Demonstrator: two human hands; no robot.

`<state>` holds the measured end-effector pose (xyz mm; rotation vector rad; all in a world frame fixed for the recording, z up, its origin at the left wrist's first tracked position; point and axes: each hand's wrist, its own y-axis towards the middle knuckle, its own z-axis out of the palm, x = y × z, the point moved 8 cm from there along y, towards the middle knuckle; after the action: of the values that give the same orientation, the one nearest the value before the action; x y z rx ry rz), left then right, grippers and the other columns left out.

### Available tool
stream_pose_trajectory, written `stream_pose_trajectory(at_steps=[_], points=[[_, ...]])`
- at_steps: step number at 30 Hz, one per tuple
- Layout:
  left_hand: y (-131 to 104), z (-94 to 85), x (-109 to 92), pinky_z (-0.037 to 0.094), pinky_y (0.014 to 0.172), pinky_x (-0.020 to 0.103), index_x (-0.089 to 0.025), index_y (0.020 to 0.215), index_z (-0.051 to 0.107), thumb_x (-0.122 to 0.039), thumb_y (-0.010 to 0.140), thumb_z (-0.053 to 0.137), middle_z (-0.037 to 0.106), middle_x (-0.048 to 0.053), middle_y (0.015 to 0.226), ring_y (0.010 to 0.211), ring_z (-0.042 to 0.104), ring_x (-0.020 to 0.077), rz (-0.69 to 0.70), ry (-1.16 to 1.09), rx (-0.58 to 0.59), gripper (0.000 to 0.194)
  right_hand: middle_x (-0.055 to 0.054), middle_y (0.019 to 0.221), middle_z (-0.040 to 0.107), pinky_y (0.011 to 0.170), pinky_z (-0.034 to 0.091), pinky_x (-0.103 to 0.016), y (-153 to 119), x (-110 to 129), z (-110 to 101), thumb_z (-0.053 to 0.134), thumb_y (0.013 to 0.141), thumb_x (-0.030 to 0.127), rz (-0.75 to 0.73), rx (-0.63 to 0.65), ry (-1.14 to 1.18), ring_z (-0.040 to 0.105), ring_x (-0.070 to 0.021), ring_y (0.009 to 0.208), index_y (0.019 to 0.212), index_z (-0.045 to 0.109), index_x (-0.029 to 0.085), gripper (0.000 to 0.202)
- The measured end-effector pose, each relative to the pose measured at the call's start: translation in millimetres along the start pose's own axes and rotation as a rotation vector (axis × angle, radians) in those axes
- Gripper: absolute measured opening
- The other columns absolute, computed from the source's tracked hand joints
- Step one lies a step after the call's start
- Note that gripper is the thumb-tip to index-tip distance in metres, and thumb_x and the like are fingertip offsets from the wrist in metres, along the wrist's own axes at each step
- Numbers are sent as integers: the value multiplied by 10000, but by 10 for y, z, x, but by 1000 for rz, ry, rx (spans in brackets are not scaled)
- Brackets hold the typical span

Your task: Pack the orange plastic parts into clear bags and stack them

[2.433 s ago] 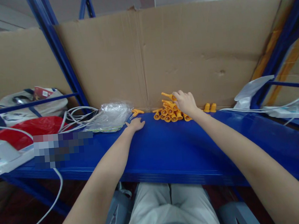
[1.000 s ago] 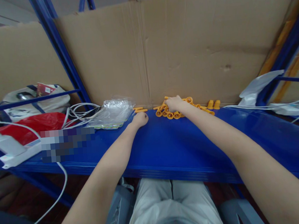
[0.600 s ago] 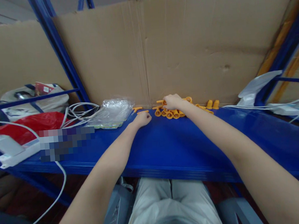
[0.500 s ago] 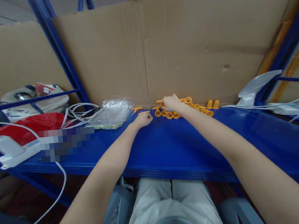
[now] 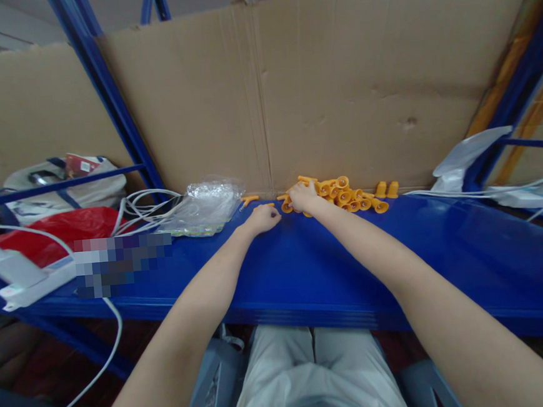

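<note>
On the blue shelf, my left hand [image 5: 264, 219] is closed with its fingers curled. A sliver of an orange plastic piece [image 5: 266, 206] shows along its upper edge and looks gripped. To the right, my right hand [image 5: 303, 196] reaches into a pile of orange funnel-shaped plastic pieces [image 5: 344, 196] with bent fingers. Its fingertips are partly hidden, so what they pinch is unclear. An orange stem [image 5: 306, 179] sticks up just behind this hand. Beyond my left hand lies a branched orange piece [image 5: 250, 199].
Clear plastic bags [image 5: 201, 209] lie to the left, near white cables [image 5: 144, 204] and a power strip [image 5: 38, 284]. Two orange cups [image 5: 392, 189] stand right of the pile. A cardboard panel [image 5: 360, 83] closes off the back between blue posts [image 5: 118, 109].
My right hand has moved a little left and nearer along the pile, uncovering more orange pieces on its right. My left hand has shifted slightly to the right.
</note>
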<state>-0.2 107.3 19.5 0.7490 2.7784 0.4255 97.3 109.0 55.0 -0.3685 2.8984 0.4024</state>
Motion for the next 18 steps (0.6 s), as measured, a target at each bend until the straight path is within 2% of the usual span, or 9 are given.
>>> stream_pose_trajectory(at_steps=[3, 6, 8, 11, 14, 18], points=[[5, 3, 5, 498, 824, 274, -186, 762, 765, -235, 801, 516, 765, 72, 886, 900, 703, 222, -1, -31, -4, 257, -188, 1398, 527, 1095, 207, -618, 20, -56, -65, 518, 918, 390, -55, 5, 56, 432, -327, 1324, 1347, 543, 143, 496], [8, 8, 16, 497, 828, 270, -187, 756, 761, -240, 795, 526, 763, 70, 877, 896, 701, 218, -4, -50, -3, 244, -160, 1430, 503, 1115, 198, -607, 39, -299, -318, 457, 943, 413, -89, -122, 124, 422, -314, 1334, 1380, 510, 168, 504], [11, 8, 27, 498, 828, 270, -188, 757, 758, -252, 790, 540, 762, 67, 884, 901, 697, 218, -13, -63, -7, 229, -164, 1410, 519, 1110, 215, -605, 36, -625, -482, 454, 939, 412, -29, -197, 137, 434, -324, 1321, 1367, 526, 163, 500], [16, 16, 33, 498, 824, 265, -188, 753, 751, -269, 780, 564, 758, 56, 875, 893, 690, 210, -26, -75, 2, 206, -161, 1370, 548, 1075, 281, -597, -45, -1303, -592, 449, 926, 369, 163, -264, 142, 469, -339, 1284, 1316, 581, 174, 456], [15, 22, -6, 498, 805, 255, -194, 750, 748, -277, 775, 571, 752, 36, 838, 870, 684, 198, -17, -64, 19, 198, -163, 1351, 559, 1023, 344, -605, -233, -2009, -452, 470, 894, 331, 355, -244, 141, 485, -358, 1261, 1291, 605, 178, 446], [-4, 17, -110, 499, 777, 254, -192, 772, 753, -269, 795, 538, 754, 34, 849, 870, 685, 199, 18, -34, 52, 229, -146, 1365, 553, 999, 393, -604, -522, -2759, -13, 531, 855, 331, 576, -169, 188, 507, -370, 1246, 1302, 609, 230, 465]])
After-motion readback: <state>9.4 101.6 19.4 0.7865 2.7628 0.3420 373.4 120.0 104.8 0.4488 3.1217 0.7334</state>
